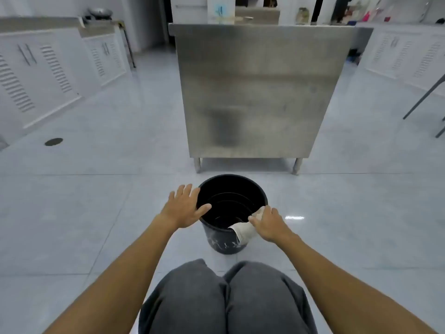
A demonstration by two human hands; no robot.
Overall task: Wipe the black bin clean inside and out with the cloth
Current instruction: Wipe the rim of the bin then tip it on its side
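A round black bin (pixel 222 242) stands upright on the tiled floor just beyond my knees. White smears mark its near outer wall. My left hand (pixel 184 207) lies spread at the bin's left rim, fingers straight, thumb reaching over the opening. My right hand (pixel 267 224) grips a whitish cloth (pixel 244 233) at the bin's right rim. The cloth drapes over the rim and hangs down the outside wall. The inside of the bin is dark, with a few ring-shaped ridges showing.
A stainless steel cabinet (pixel 260 92) on short legs stands right behind the bin. White louvred cupboards (pixel 43 71) line the left wall. A round floor drain (pixel 53 141) lies at the left. Grey chair legs (pixel 423 97) show at the right edge.
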